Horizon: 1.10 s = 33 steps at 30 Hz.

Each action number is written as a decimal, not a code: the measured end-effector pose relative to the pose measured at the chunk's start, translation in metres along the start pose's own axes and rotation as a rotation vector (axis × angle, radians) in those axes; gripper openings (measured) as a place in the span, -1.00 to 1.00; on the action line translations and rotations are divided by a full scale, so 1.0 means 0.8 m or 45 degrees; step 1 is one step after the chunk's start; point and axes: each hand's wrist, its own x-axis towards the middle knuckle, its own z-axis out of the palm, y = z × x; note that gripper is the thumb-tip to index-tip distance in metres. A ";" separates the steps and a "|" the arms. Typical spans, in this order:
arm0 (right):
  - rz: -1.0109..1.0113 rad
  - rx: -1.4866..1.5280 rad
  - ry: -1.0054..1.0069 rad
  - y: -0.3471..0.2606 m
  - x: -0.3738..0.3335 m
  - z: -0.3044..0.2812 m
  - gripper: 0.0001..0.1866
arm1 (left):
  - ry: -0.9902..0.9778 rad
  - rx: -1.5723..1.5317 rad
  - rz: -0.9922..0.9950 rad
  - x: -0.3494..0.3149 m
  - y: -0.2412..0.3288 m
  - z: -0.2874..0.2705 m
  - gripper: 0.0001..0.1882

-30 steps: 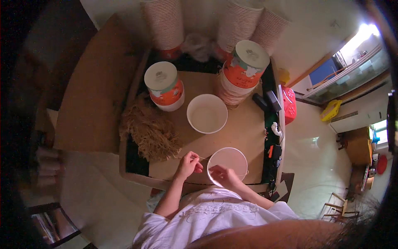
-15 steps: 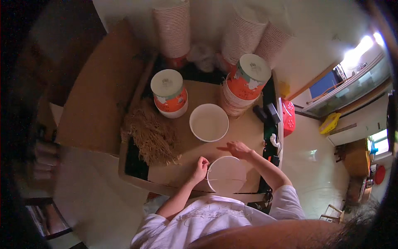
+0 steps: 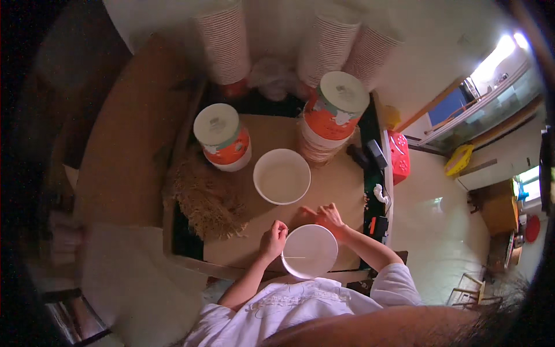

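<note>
Close to my body a white paper bucket (image 3: 324, 246) stands with its mouth up. A thin pale string (image 3: 295, 257) crosses part of its mouth from the left. My left hand (image 3: 274, 240) is closed in a pinch at the bucket's left rim, on what looks like an end of the string; the fingertips hide most of it. My right hand (image 3: 329, 218) is open at the far rim, fingers apart, the index stretched left. Just beyond stands a second white bucket (image 3: 282, 178), mouth up. Left of the buckets lies a pile of brown strings (image 3: 208, 199).
Upside-down orange and white buckets stand at the back left (image 3: 222, 139) and, stacked, at the back right (image 3: 335, 115). Tall stacks of white buckets (image 3: 222, 46) rise behind. Dark small devices (image 3: 370, 153) line the right edge, near a red plastic box (image 3: 399, 156).
The near bucket has tilted and its mouth shows rounder. The string, which spanned the mouth before, now shows only as a short piece. My right fingers have spread.
</note>
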 end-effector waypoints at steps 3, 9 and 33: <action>0.604 0.056 0.057 0.027 -0.040 0.016 -0.24 | -0.048 0.109 -0.018 0.007 0.017 -0.007 -0.91; 1.486 0.561 -0.096 0.067 -0.084 0.005 -0.21 | -0.100 0.150 0.047 0.015 0.029 -0.014 -0.93; 0.405 1.186 -0.358 -0.072 -0.008 -0.148 -0.82 | -0.005 -0.098 0.054 0.019 0.031 -0.003 -0.92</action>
